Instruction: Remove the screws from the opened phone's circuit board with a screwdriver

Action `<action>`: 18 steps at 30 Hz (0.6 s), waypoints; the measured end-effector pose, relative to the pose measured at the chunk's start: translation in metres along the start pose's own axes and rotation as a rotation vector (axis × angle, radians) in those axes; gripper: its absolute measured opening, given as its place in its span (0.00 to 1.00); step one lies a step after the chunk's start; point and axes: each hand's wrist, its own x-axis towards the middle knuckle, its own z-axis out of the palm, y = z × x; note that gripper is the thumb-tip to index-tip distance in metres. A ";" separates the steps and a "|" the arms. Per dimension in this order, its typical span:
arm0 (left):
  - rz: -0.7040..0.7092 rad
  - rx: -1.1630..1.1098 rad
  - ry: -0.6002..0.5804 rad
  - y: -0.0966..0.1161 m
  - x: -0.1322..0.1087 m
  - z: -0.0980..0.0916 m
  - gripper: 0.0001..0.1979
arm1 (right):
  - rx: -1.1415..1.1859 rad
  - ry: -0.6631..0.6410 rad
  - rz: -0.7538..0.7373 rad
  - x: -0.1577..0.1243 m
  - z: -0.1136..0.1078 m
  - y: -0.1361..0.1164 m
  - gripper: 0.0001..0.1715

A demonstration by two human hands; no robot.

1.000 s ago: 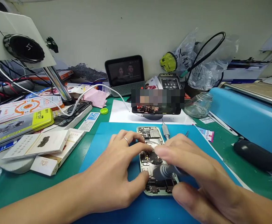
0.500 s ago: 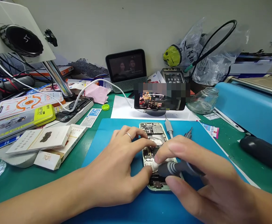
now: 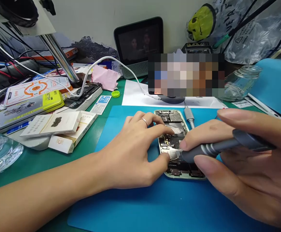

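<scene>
An opened phone [image 3: 173, 174] with a pale green frame lies on the blue mat [image 3: 135, 206], its inner parts bare. My left hand [image 3: 133, 154] steadies it from the left: thumb at the near-left edge, forefinger bent over the round whitish part inside, a gap between them. In my right hand [image 3: 237, 167] is a grey screwdriver [image 3: 221, 146], pinched by thumb and fingers near its front end and leaning over the phone. The driver's tip is hidden, so I cannot tell what it touches.
Behind the phone lies a grey cable connector [image 3: 189, 114]. A glass jar [image 3: 243, 82] stands at the back right. Stacked boxes [image 3: 51, 124] and a clear glass dish [image 3: 1, 153] are at the left. A dark-screened display [image 3: 140, 45] stands against the wall.
The view has tipped down and shifted, so the scene sits higher. My right hand's fingers have spread away from the screwdriver's rear, showing more of it. My left hand remains on the phone.
</scene>
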 end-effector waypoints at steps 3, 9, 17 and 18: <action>-0.007 0.008 0.005 -0.001 0.000 0.000 0.18 | 0.034 0.013 0.023 0.009 0.000 -0.003 0.55; -0.012 -0.058 0.053 0.001 0.001 -0.004 0.17 | -0.003 0.052 0.162 0.007 -0.004 -0.006 0.50; 0.021 -0.078 0.102 -0.002 0.006 -0.018 0.19 | 0.092 0.108 0.286 -0.011 -0.006 0.003 0.37; 0.037 -0.079 0.103 -0.004 0.006 -0.019 0.20 | 0.107 0.115 0.285 -0.010 -0.005 0.004 0.35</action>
